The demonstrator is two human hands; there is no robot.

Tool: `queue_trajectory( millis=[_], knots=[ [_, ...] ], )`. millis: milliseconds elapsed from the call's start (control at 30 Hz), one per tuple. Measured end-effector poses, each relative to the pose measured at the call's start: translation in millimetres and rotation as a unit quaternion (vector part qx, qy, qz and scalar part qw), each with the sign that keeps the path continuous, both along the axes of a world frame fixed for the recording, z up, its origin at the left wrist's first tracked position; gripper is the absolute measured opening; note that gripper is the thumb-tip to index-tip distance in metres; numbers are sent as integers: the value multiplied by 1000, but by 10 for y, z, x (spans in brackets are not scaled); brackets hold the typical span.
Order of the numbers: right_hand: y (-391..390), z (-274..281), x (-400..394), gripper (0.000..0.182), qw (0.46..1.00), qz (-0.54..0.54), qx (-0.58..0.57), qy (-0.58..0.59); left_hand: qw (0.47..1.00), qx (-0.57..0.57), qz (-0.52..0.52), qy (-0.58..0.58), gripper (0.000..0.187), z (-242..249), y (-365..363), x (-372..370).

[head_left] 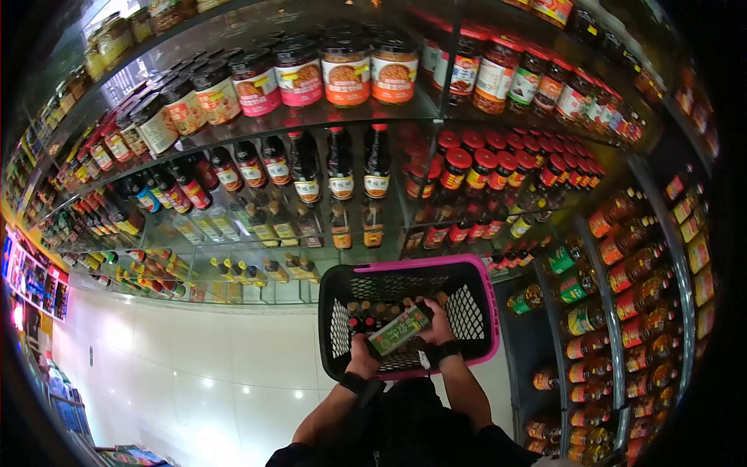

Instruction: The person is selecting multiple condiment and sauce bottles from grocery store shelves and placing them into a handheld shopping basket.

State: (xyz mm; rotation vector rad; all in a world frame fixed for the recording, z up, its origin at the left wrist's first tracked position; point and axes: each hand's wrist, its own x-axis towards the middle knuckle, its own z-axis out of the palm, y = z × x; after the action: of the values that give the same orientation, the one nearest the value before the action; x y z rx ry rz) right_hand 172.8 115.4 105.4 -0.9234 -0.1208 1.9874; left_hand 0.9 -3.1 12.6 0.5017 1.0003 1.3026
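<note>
Green printed box (400, 331) is the main thing here, folks: it's up over the near half of the basket (489, 300), kinda slantwise, one end toward the near left corner, the other closer to the middle. Left hand (362, 359) has its fingers around the near left end, right hand (439, 327) is grasping the far right end, so neither one's loose. Both wrists have dark bands, and the near edge of the basket runs right by the dark clothing (405, 412).

Room-wise, there's a decent gap between the box and the right mesh wall, plus some toward the far left corner. Pale floor (194, 350) opens up wide off the left edge. Far edge is tight up near the glass shelves (272, 253), can't tell if they touch. Bottle rack (615, 311) stands off to the right.

Hard to see: the box and hands cover part of the small bottles (369, 311) in the basket, most fingertips are hidden, and the labels on the far jars (347, 74) are too small to read properly.
</note>
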Motion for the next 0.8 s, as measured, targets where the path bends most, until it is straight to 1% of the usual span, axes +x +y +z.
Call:
queue_trajectory(
  millis=[33, 67, 100, 133, 200, 233, 267, 300, 333, 367, 400, 433, 467, 500, 533, 567, 633, 700, 733, 767, 800],
  knots=[
    [-45, 9, -8, 16, 1000, 0, 0, 7, 998, -20, -28, -46, 41, 352, -64, -23],
    [-101, 74, -29, 16, 1000, 7, -2, 15, 994, -41, -50, -92, 35, 831, -108, -14],
    [-175, 222, -66, 18, 1000, 13, -4, 21, 922, -238, 80, -296, 48, 992, -5, -15],
    [-220, 125, -62, 20, 998, -12, -37, 48, 959, -179, 3, -219, 45, 885, -97, -31],
    [-173, -814, 158, 19, 993, 11, 79, -84, 899, -275, 101, -326, 44, 1108, -82, 12],
    [-248, -469, 102, 25, 998, 37, 42, -8, 901, -275, 120, -313, 42, 1343, -114, 43],
    [-355, -10, 85, 31, 996, 64, 2, 63, 900, -266, 132, -318, 42, 1246, -140, 57],
    [-227, -1000, 319, 37, 985, 98, 137, -38, 893, -290, 132, -317, 40, 1062, -197, 58],
    [-198, -1156, 329, 37, 983, 113, 141, -38, 886, -314, 132, -316, 38, 945, -243, 71],
    [-179, -1242, 318, 25, 956, 97, 219, -171, 883, -307, 145, -323, 38, 971, -302, 120],
    [-164, -1328, 305, 17, 905, 77, 295, -297, 892, -289, 164, -308, 36, 998, -377, 188],
    [-106, -1499, 263, 16, 972, 36, 161, -170, 900, -269, 184, -290, 34, 1077, -417, 220],
    [-141, -1683, 198, 16, 970, 13, 176, -168, 897, -261, 186, -303, 33, 1189, -470, 234],
    [-163, -1855, 192, 17, 962, 19, 191, -195, 910, -256, 203, -256, 33, 1163, -517, 249],
    [-183, -1852, 141, 17, 953, 25, 207, -221, 919, -252, 221, -208, 34, 1105, -581, 274],
    [-210, -1845, 103, 19, 982, 40, 127, -137, 916, -249, 233, -212, 34, 996, -660, 243],
    [-228, -2080, 111, 18, 975, 73, 142, -152, 855, -261, 221, -390, 37, 761, -763, 161],
    [-262, -2323, 55, 18, 963, 106, 169, -182, 850, -265, 246, -382, 40, 895, -834, 170],
    [-281, -2245, -2, 18, 962, 115, 172, -179, 846, -275, 262, -373, 44, 1048, -881, 177],
    [-322, -2051, -38, 17, 974, 124, 131, -137, 841, -299, 290, -344, 44, 1378, -901, 181],
    [-386, -1761, -95, 17, 983, 132, 88, -94, 840, -294, 297, -347, 44, 1344, -944, 144]
  ],
)
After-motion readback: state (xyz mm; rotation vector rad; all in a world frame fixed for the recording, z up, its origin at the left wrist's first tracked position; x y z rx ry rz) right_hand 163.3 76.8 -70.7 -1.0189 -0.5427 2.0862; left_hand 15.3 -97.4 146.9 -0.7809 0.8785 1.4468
